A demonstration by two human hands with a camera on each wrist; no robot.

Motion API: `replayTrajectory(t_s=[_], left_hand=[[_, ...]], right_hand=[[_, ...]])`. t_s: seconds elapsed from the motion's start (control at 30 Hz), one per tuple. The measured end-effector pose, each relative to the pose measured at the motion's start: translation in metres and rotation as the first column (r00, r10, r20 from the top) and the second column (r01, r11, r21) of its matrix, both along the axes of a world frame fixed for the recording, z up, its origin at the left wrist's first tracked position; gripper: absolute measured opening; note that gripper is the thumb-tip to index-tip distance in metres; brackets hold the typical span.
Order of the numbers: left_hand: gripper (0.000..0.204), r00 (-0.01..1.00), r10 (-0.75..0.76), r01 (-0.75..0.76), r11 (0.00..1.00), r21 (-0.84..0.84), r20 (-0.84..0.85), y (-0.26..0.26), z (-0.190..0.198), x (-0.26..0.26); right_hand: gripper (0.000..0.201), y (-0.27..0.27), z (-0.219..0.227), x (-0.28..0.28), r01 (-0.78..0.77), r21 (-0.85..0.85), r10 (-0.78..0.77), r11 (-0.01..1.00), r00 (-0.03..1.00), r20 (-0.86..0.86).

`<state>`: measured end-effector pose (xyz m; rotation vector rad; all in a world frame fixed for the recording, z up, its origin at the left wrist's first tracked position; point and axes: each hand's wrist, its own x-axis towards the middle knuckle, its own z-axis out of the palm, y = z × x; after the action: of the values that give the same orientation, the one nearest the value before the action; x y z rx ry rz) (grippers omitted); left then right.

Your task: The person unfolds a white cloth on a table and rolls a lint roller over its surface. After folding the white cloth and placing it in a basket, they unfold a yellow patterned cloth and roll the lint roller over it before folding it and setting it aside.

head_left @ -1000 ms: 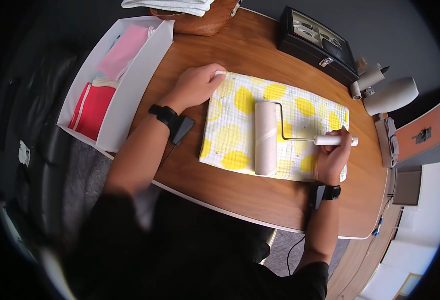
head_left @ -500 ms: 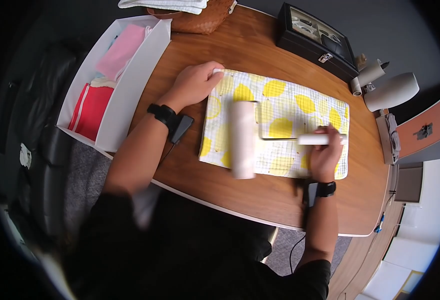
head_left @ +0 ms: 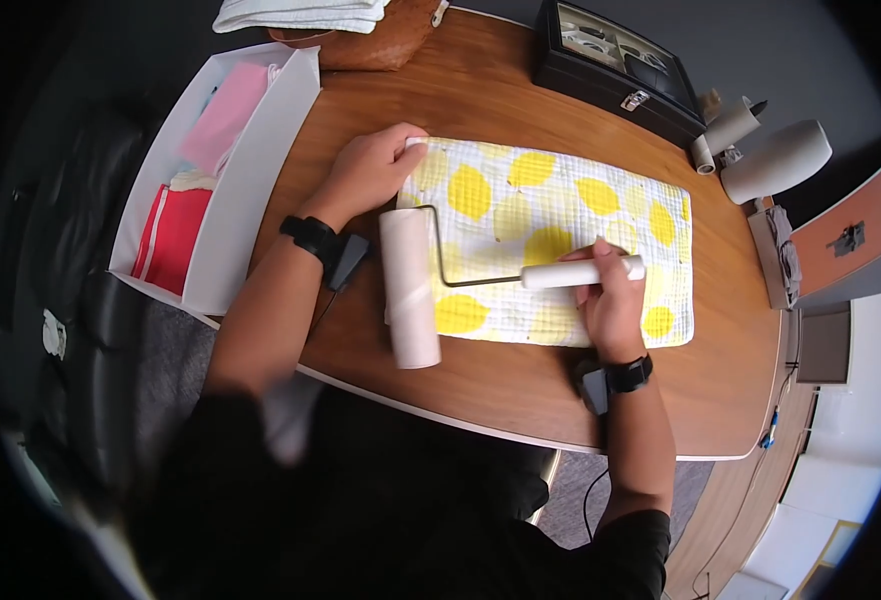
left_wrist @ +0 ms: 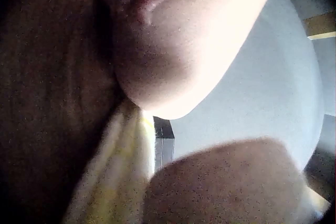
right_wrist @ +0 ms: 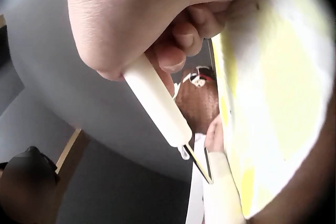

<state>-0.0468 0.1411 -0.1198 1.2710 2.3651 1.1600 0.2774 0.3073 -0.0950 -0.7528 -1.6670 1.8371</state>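
A folded white cloth with yellow lemon prints (head_left: 520, 225) lies flat on the wooden table. My left hand (head_left: 372, 172) pinches its far left corner; in the left wrist view the cloth (left_wrist: 118, 166) hangs in folds below the thumb. My right hand (head_left: 613, 312) grips the white handle of a lint roller (head_left: 412, 300). The roller's pale cylinder lies across the cloth's left edge, its near end reaching past the cloth over the wood. In the right wrist view, the handle (right_wrist: 160, 106) runs out from under my curled fingers to the thin metal arm.
Left of the cloth stands a white bin (head_left: 245, 190) with pink and red folded fabric. A brown woven bag (head_left: 385, 45) and a black glass-topped case (head_left: 620, 65) sit along the back. Toward the right are a white vase-like object (head_left: 778, 160) and a propped orange picture (head_left: 850, 240).
My right hand has drawn the lint roller leftward across the cloth, from its middle to its left edge. The left hand keeps its pinch on the corner.
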Motion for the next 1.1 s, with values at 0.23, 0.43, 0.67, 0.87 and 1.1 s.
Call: replayTrajectory(t_s=[0.23,0.43,0.67,0.87,1.1], left_hand=[[0.030,1.000,-0.009,0.009,1.000,0.007,0.025,-0.001,0.000,0.000],[0.029,1.000,-0.014,0.014,0.999,0.035,0.012,-0.001,-0.003,-0.001],[0.032,1.000,-0.009,0.009,1.000,-0.013,0.003,0.000,0.001,-0.002],[0.033,1.000,0.005,-0.004,1.000,-0.017,0.022,-0.001,0.006,0.003],[0.032,1.000,-0.013,0.013,1.000,0.025,0.020,-0.001,0.000,0.001]], right_hand=[[0.027,0.098,-0.006,0.043,0.537,-0.111,-0.545,0.836,0.790,-0.282],[0.029,0.106,-0.001,0.046,0.556,-0.230,-0.602,0.799,0.744,-0.292],[0.036,0.013,0.016,0.002,-0.030,0.051,0.021,0.998,0.987,0.160],[0.034,0.042,0.007,0.016,0.135,0.029,-0.136,0.990,0.991,0.010],[0.034,0.117,0.003,0.059,0.481,-0.260,-0.536,0.837,0.815,-0.220]])
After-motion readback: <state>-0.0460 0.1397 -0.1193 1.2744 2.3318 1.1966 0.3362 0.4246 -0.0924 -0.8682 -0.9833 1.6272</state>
